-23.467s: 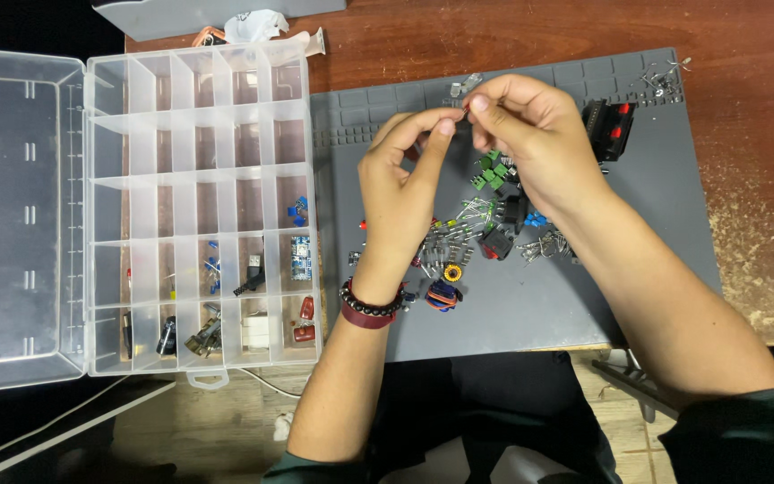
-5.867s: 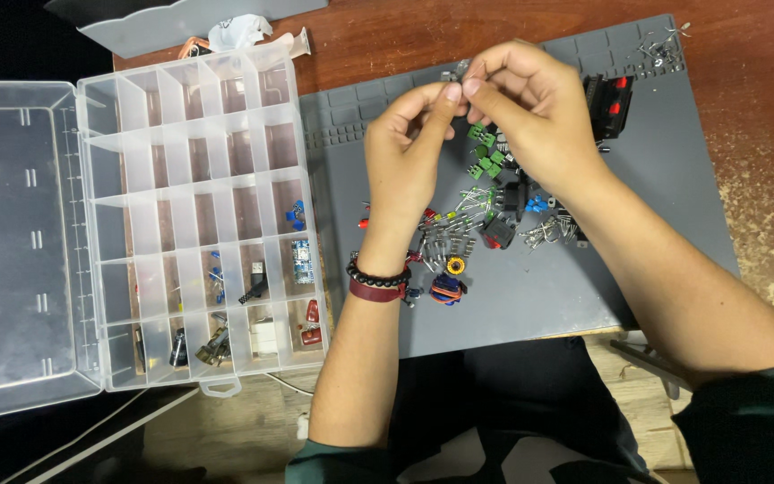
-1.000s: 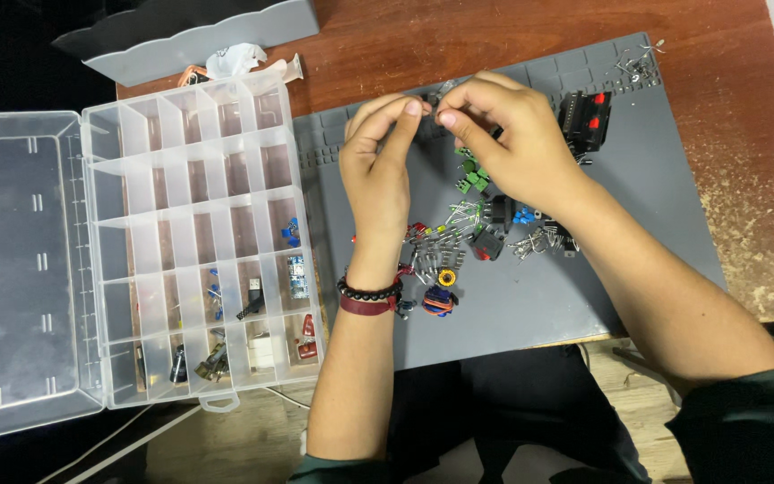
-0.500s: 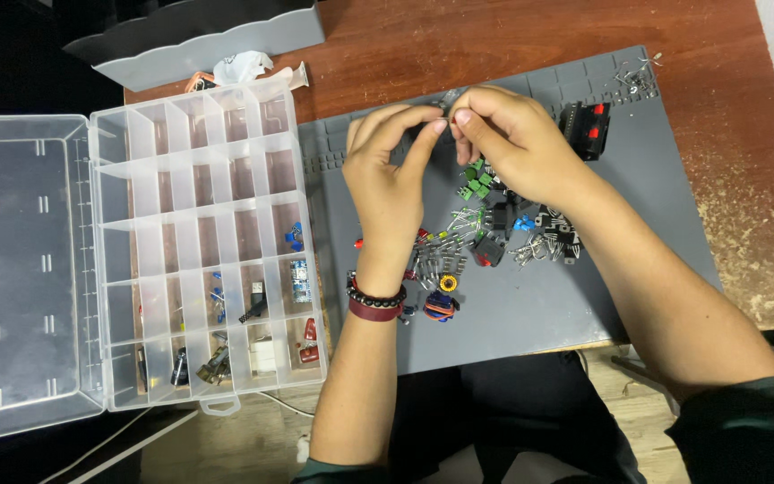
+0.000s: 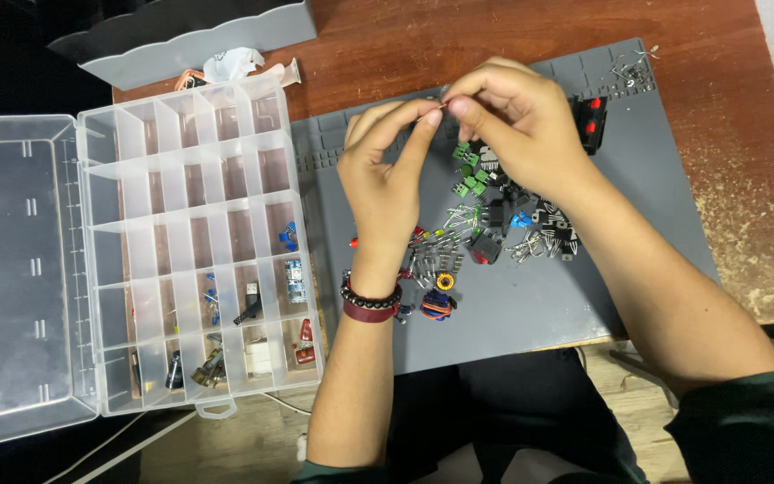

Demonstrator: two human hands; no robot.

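Wooden desk [image 5: 494, 36] lies under everything; left of the hands sits an open clear compartment box [image 5: 199, 242], and beneath them a grey work mat [image 5: 584, 296]. Below the fingers spreads a heap of small electronic parts [image 5: 485, 233]. The left hand [image 5: 387, 188] and right hand [image 5: 521, 125] meet fingertip to fingertip, pinching a tiny metal-legged component [image 5: 442, 105] between them.

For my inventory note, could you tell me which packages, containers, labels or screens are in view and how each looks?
Clear plastic compartment organiser box: left of the grey mat, lid open flat.
Grey plastic tray: top left, long, scalloped edge.
Crumpled white wrapper: behind the organiser.
No screens or signs visible.
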